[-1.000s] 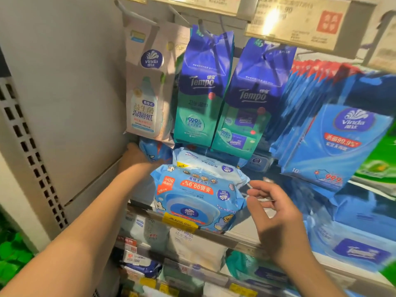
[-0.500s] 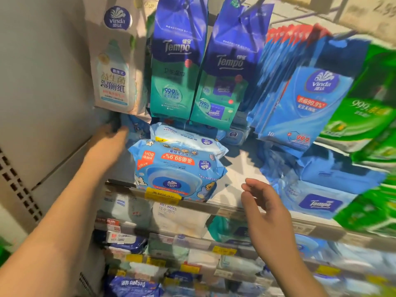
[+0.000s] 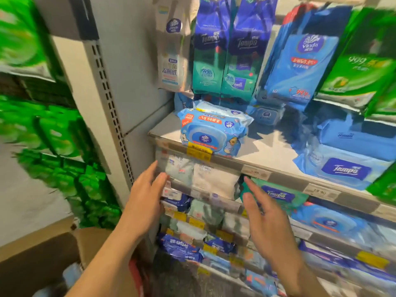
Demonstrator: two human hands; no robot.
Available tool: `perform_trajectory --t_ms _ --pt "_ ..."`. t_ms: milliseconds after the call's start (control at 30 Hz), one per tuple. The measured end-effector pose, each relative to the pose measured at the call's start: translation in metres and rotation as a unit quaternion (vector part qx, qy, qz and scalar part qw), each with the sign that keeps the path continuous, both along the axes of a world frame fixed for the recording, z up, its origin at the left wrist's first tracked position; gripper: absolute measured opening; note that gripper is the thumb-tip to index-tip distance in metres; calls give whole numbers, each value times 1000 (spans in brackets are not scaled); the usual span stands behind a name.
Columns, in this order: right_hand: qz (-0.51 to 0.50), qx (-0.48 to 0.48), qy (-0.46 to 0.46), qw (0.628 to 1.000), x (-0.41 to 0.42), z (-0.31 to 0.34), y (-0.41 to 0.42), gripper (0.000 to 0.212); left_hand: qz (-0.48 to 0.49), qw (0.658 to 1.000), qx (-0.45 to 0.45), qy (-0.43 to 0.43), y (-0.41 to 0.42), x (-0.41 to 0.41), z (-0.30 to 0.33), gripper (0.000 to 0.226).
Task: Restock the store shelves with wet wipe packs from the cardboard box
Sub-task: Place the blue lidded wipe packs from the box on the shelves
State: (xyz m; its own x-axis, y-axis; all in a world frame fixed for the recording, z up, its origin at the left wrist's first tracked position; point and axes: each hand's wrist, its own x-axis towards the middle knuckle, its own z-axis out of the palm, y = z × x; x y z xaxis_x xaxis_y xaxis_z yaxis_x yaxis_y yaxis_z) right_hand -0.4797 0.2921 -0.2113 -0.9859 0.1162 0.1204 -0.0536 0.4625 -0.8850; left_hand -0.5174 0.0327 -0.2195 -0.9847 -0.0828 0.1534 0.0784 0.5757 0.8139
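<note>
A light blue wet wipe pack (image 3: 211, 135) with a blue lid lies at the front of the shelf (image 3: 267, 155), with a second pack (image 3: 220, 109) stacked behind it. My left hand (image 3: 146, 195) hangs below the shelf edge, fingers straight, holding nothing. My right hand (image 3: 264, 217) is level with it to the right, fingers straight and empty, in front of the lower shelves. An open cardboard box (image 3: 40, 260) stands at the bottom left; a pale pack shows inside it.
Hanging packs, white (image 3: 170, 61), blue-green Tempo (image 3: 225, 50) and blue Vinda (image 3: 300, 61), fill the rail above. A blue Tempo pack (image 3: 342, 168) lies on the shelf's right. Lower shelves hold several packs. Green packs (image 3: 53, 136) fill the neighbouring unit left of the grey upright (image 3: 107, 93).
Both hands have dropped away from the shelf to below its edge. My left hand left the pack at the back left. The view has swung left and down, bringing the box into sight.
</note>
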Motion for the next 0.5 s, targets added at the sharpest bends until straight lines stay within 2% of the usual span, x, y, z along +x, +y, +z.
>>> perform_trajectory --t_ms 33,100,200,333,500 --pt "10 -10 -5 1000 11 -7 -2 42 4 1000 1 -3 -1 22 -6 74" --pt "24 -18 -17 999 31 -24 -9 48 23 994 94 -44 -6 65 -13 78" --pt "70 -71 -63 993 61 -41 -34 34 78 978 167 -99 -25 127 -27 84" --pt "147 -115 -98 978 100 -47 -78 53 169 960 187 -124 -67 207 -35 88" --pt "221 -84 -117 964 131 -49 -132 55 258 936 220 -99 -128 283 -44 67"
